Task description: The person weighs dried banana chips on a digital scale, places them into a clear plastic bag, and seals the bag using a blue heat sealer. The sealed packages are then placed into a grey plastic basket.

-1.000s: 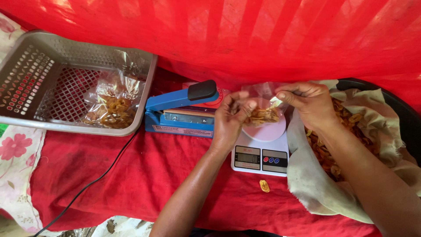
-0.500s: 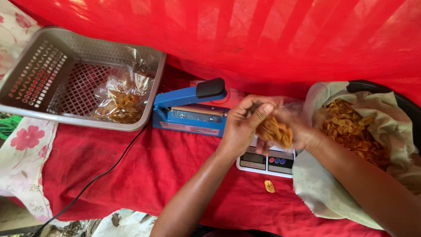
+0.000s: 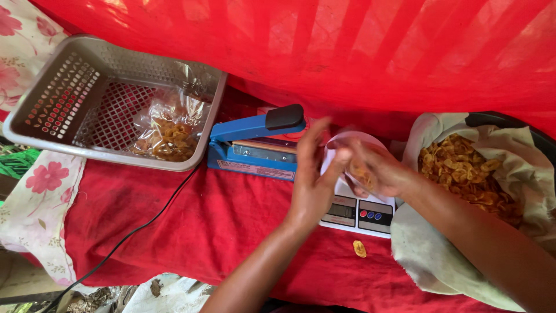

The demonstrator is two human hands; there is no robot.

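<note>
Over the small digital scale [image 3: 358, 211], at the middle of the red-covered bench [image 3: 191, 226], both hands meet around a little clear bag of yellow chips [image 3: 360, 173]. The left hand [image 3: 313, 179] stands upright on the bag's left side, fingers stretched up and loosely curved, the thumb pressing toward the bag's edge. The right hand [image 3: 379, 171] comes in from the right and is closed around the bag, its fingers wrapped over the plastic so that the chips show between them. Motion blurs both hands, so exactly how the left fingertips meet the plastic cannot be told. The bag is held just above the scale's pale round pan [image 3: 347, 142], which shows behind the fingers.

Just left of the hands sits a blue heat sealer [image 3: 252, 148] with a black handle knob, its arm raised at the right end. A black cord [image 3: 145, 226] runs from it down to the near left edge of the bench. Farther left lies a grey plastic basket [image 3: 63, 87], holding one filled clear bag of chips [image 3: 165, 139] at its right side. On the right, a cloth-lined bowl [image 3: 440, 255] holds a loose heap of chips [image 3: 463, 174]. One stray chip [image 3: 359, 249] lies on the red cloth just near of the scale. A red curtain [image 3: 347, 52] hangs along the far side.
</note>
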